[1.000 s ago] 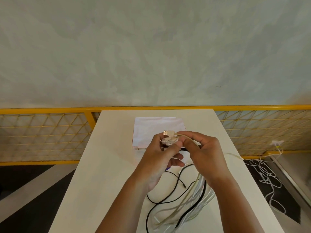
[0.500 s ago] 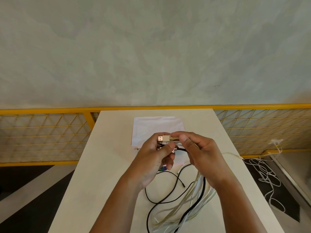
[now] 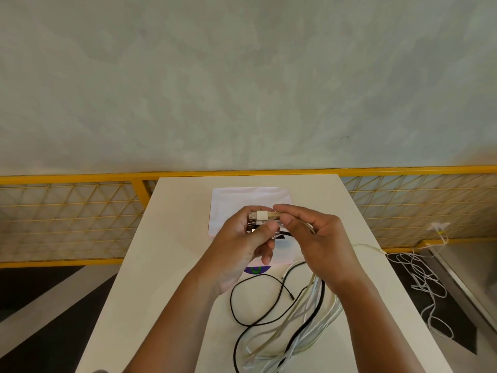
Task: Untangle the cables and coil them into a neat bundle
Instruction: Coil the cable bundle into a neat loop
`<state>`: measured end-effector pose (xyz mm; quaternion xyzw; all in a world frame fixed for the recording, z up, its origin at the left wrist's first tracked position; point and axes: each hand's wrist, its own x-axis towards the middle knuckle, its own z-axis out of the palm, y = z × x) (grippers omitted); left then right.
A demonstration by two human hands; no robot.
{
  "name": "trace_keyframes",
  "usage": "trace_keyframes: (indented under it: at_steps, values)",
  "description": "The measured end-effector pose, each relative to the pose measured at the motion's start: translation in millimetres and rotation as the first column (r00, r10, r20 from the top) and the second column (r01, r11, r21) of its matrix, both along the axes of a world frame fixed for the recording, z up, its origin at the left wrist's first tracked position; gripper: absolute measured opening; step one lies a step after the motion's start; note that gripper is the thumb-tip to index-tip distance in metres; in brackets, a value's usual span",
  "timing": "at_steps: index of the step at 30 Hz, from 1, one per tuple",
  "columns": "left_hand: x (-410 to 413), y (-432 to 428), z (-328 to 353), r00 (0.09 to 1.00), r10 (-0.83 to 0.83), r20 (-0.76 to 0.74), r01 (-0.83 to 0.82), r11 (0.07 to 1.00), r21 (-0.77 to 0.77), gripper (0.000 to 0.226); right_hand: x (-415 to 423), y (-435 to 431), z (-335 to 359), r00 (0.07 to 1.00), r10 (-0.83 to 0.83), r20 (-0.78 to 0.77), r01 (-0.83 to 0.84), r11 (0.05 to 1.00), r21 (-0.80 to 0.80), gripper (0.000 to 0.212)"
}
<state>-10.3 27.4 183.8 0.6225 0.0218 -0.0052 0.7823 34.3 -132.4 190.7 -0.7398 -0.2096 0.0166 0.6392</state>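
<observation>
- Two hands work above one white table [image 3: 166, 265].
- The left hand [image 3: 239, 246] curls its fingers round a cluster of plugs [image 3: 252, 228]; one white plug [image 3: 260, 215] sits on top, the rest are too bunched to count.
- The right hand [image 3: 325, 246] pinches one pale cable [image 3: 273, 215] just behind that white plug, between thumb and forefinger.
- The cables [image 3: 304, 316] hang from the hands onto the table's near right part: two black, several pale.
- One sheet of paper [image 3: 242, 196] lies under the hands.
- One tangle of white cord [image 3: 427, 286] lies on the floor, right.
</observation>
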Motion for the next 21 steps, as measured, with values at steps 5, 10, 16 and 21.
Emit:
trace_keyframes:
  at_steps: [5,10,16,21]
  values:
    - [8.1,1.0,7.9,0.998,0.058,0.025,-0.060,0.995,0.074,0.016,4.3,2.5,5.4,0.999,0.004,0.044,-0.004,1.000,-0.001,0.023]
    - [10.7,6.9,16.6,0.996,0.078,0.046,-0.083,0.992,0.100,0.015,5.3,0.8,13.6,0.998,0.058,-0.027,-0.058,0.998,0.012,0.025]
    - [9.3,8.8,27.1,0.999,0.041,0.015,-0.042,0.990,0.136,0.019,5.3,-0.2,19.1,0.999,0.037,-0.006,-0.037,0.999,0.009,0.025]
    - [12.8,0.7,36.3,0.986,0.168,0.010,-0.165,0.952,0.258,0.038,8.1,4.5,21.3,0.996,0.039,0.079,-0.035,0.998,-0.053,0.027]
